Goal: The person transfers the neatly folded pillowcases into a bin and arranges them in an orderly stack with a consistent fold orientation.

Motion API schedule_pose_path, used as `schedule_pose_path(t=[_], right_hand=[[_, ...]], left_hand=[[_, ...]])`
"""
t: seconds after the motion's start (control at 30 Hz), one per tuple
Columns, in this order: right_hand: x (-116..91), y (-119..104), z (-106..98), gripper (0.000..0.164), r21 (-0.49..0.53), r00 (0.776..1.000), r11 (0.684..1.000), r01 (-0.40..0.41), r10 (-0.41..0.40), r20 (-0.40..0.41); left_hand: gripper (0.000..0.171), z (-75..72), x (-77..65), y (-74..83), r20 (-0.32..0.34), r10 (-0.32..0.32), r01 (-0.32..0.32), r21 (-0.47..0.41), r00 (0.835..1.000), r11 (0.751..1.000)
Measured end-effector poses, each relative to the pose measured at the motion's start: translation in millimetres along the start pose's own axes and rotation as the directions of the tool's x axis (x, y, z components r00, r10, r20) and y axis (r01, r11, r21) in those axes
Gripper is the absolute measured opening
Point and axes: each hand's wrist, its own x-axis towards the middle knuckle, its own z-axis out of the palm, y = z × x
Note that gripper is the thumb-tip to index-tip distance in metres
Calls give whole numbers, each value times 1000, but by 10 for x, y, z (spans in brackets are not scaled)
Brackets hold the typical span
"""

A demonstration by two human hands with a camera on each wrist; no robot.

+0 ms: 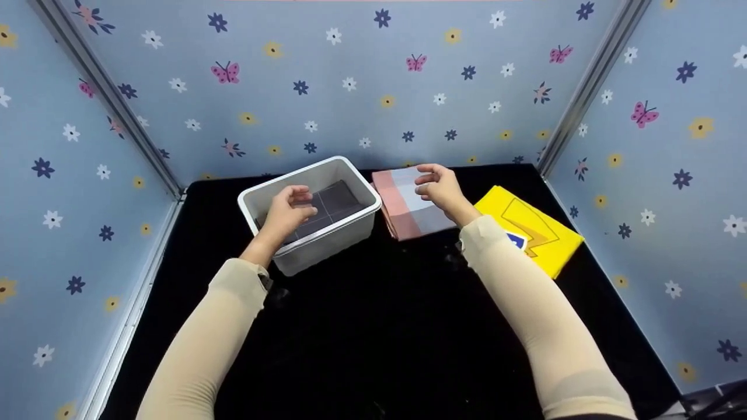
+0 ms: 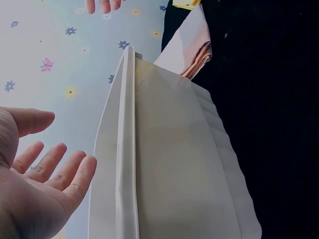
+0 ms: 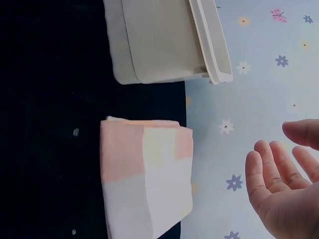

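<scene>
One white bin and three folded cloths share the black surface: a dark grey cloth inside the bin, a checked cloth just right of it, a yellow cloth farther right. The bin's long axis slants, its right end farther from the person; the yellow cloth's slants oppositely. The left hand hovers over the bin, the right hand right of it, above the checked cloth; both have relaxed fingers, thumbs apart.
</scene>
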Motion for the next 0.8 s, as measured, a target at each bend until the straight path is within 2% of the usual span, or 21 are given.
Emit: schedule_pose_path(t=[0.23, 0.37, 0.53, 0.8], right_hand=[[-37, 62, -136, 56, -18, 1000, 1000, -3, 3, -23], [-55, 92, -200, 57, -11, 999, 1000, -29, 29, -24], [-107, 111, -279, 58, -13, 998, 998, -57, 56, -31], [-164, 218, -407, 57, 0, 997, 999, -53, 53, -59]], left_hand=[[55, 100, 37, -37, 46, 30, -31, 7, 998, 1000], [54, 144, 46, -72, 82, 56, -60, 50, 995, 997], [54, 180, 43, -96, 144, 51, -65, 98, 988, 993], [57, 245, 83, -139, 216, 69, -112, 194, 974, 975]])
